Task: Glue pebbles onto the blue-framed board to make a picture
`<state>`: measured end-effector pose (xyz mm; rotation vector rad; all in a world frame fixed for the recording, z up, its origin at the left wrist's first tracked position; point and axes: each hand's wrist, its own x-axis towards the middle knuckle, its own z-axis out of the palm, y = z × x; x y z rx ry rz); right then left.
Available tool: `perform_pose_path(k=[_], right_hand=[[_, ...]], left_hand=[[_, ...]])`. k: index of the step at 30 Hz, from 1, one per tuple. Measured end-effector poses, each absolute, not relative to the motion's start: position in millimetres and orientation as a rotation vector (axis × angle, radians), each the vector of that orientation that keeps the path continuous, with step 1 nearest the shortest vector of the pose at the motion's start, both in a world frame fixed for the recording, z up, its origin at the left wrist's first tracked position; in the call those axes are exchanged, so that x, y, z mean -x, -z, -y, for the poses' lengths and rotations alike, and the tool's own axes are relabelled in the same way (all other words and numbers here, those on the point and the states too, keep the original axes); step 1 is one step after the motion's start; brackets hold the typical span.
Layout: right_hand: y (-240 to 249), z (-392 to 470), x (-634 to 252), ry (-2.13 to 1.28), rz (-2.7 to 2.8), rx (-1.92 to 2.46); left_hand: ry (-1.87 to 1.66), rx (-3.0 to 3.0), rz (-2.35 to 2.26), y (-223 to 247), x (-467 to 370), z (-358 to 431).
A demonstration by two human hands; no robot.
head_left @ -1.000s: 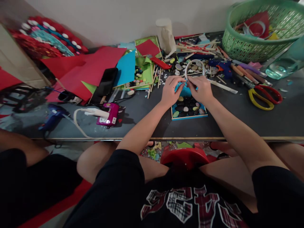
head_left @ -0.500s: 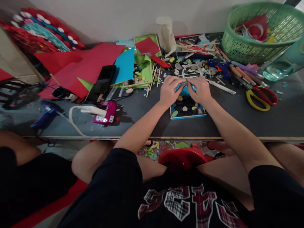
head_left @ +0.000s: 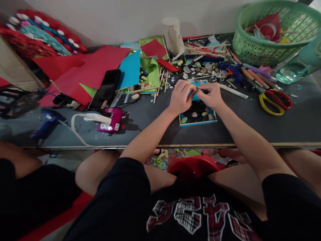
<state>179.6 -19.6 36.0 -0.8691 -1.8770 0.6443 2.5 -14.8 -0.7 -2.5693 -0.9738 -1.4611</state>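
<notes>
Both my hands meet above a blue tray-like panel (head_left: 199,125) edged with thin wooden sticks. Black and pale pebbles (head_left: 194,114) lie inside it. My left hand (head_left: 181,95) has its fingers curled and pinched together at the panel's far part. Against it, my right hand (head_left: 211,94) is closed in a pinch, fingertips almost touching the left ones. What the fingertips hold is too small or hidden to name. Just behind the fingers shows part of a pale ring (head_left: 197,80), which looks like a tape roll.
Loose pebbles, sticks and a red-handled cutter (head_left: 167,65) lie behind my hands. Rightward are scissors (head_left: 274,102), a blue glue gun (head_left: 232,71) and a green basket (head_left: 263,50). Leftward are a phone (head_left: 109,83), a purple power adapter (head_left: 111,120) and another glue gun (head_left: 47,122). Someone sits at left.
The pale ring stood up behind my fingers and now lies lower and flatter, mostly hidden. My fingers have shifted slightly, still pinched together. The view has moved a little.
</notes>
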Motion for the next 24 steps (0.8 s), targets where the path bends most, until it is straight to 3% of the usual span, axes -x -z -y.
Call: perform_pose_path(k=[4,11,14,17,21,24], right_hand=[[-27,4,-194,-0.65,1.72,0.916],[-34,-25,-264,0.237,1.615,1.504],[-36,-26,-275,0.415,1.404,1.892],[-35,-20,-265,0.393,1.384,1.872],[-31,-5,-229,0.101,1.791,1.309],[-29,4,-204,-0.085,1.928,1.122]], left_hand=[[1.567,2.605,0.941,-1,-5,18],[1.828,2.707,1.455,9,-2,5],[1.877,2.823,1.543,20,0,-7],[1.97,2.856,1.543,26,-2,-13],[2.057,2.868,1.557,22,-5,-10],[2.087,2.93,1.537,17,-5,-7]])
